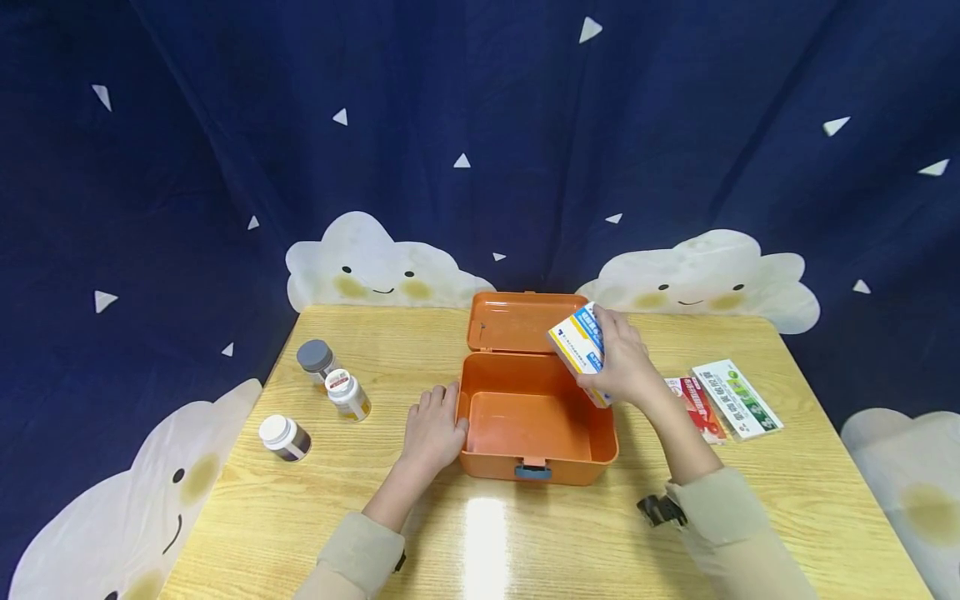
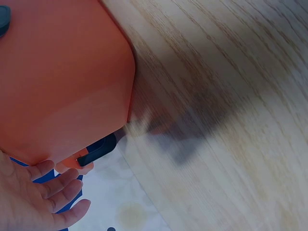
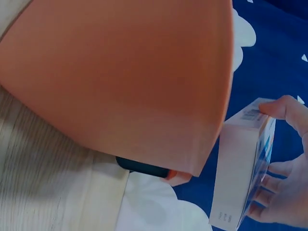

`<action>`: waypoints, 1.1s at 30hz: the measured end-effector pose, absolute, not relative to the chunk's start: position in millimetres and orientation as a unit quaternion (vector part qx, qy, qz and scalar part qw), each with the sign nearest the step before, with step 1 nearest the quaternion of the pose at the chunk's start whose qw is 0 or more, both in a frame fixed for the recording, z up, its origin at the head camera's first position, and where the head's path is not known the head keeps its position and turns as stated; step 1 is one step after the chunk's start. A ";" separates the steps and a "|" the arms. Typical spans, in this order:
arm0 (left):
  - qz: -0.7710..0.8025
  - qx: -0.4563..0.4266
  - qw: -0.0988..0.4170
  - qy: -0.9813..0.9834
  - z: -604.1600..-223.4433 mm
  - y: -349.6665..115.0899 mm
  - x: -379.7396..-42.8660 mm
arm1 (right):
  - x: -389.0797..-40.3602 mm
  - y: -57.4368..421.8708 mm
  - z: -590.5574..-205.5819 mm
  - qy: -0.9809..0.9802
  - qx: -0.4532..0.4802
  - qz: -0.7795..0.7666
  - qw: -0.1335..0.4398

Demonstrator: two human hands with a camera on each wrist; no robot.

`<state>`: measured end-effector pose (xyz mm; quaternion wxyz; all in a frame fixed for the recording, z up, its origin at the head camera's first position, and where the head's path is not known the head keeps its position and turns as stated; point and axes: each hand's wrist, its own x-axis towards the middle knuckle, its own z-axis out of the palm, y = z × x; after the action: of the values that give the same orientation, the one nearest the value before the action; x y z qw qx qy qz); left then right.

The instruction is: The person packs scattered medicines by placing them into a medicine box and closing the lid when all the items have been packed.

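Observation:
An orange plastic box [image 1: 536, 477] stands on the table with its lid [image 1: 517, 323] tipped back and its inside facing up. My right hand [image 1: 626, 358] grips a white, blue and yellow medicine box [image 1: 577, 346], held tilted over the orange box's back right corner. In the right wrist view the thumb presses one end of the medicine box [image 3: 236, 168] and the fingers lie along its side. My left hand [image 1: 435, 425] rests at the orange box's left rim. Its fingers [image 2: 67, 190] look loosely extended beside the wall in the left wrist view.
On the left stand a grey-capped bottle [image 1: 317, 358], a white bottle with an orange-yellow label [image 1: 349, 398] and a white-capped dark bottle [image 1: 287, 439]. A red packet [image 1: 697, 408] and a green-and-white packet [image 1: 737, 398] lie on the right. A dark blue curtain [image 1: 480, 125] hangs behind.

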<state>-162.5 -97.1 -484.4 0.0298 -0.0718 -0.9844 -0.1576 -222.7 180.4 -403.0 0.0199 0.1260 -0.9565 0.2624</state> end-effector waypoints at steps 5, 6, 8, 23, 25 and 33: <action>-0.161 -0.073 0.027 -0.984 -484.9 -97.2 -162.2 | -223.3 171.3 -404.0 -0.954 0.166 0.248 0.002; -0.161 -0.073 0.026 -0.984 -484.9 -97.3 -162.2 | -223.2 169.7 -404.7 -0.953 0.172 0.248 -0.004; -0.161 -0.073 0.025 -0.984 -484.6 -97.3 -162.1 | -222.7 166.9 -406.5 -0.951 0.185 0.247 -0.011; -0.158 -0.072 0.026 -0.984 -483.1 -97.2 -161.5 | -221.8 148.0 -419.7 -0.937 0.268 0.213 -0.061; -0.159 -0.072 0.026 -0.984 -483.4 -97.1 -161.5 | -221.4 146.3 -421.5 -0.936 0.274 0.208 -0.068; -0.162 -0.068 0.021 -0.984 -482.5 -96.8 -161.7 | -220.3 143.6 -431.6 -0.923 0.303 0.208 -0.115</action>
<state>-161.7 -96.8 -482.5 0.0212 -0.0677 -0.9842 -0.1620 -220.3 143.6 -431.6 -0.1145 0.3027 -0.9231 0.2078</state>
